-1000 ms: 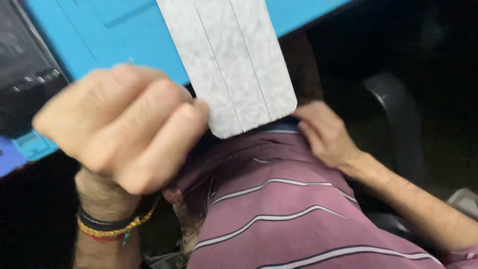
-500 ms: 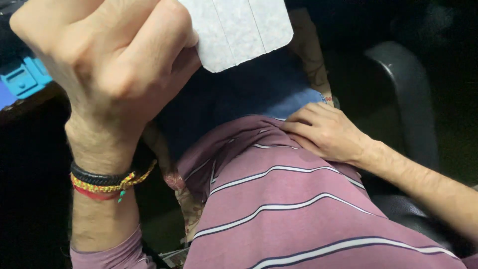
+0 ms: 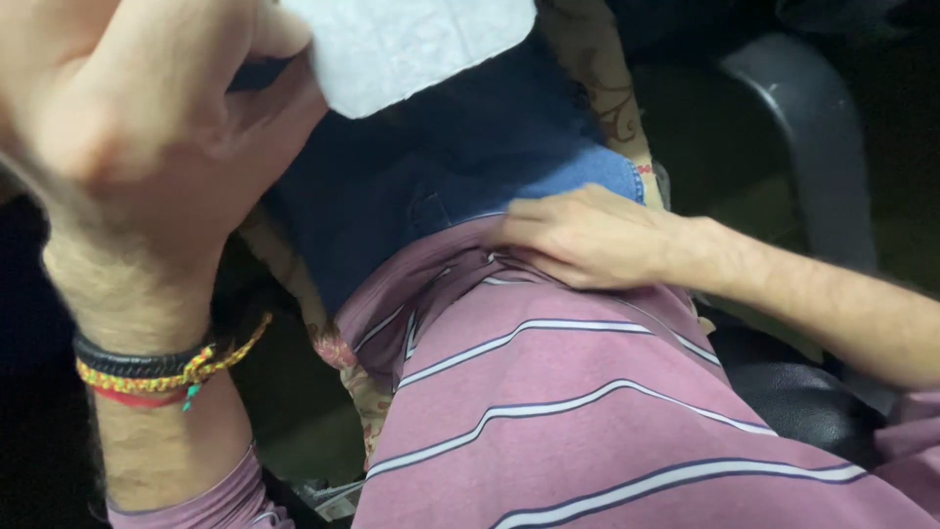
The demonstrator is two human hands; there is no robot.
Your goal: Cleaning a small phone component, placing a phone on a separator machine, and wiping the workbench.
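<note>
The left hand [image 3: 137,147] is raised close to the camera, pinching the white ribbed sheet [image 3: 411,44] that runs up out of view, while the right hand [image 3: 587,235] lies flat and empty on the striped shirt [image 3: 607,411], well apart.

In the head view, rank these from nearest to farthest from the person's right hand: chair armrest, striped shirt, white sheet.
1. Striped shirt, under the right hand.
2. Chair armrest, to its upper right.
3. White sheet, top left, in the left hand.
</note>
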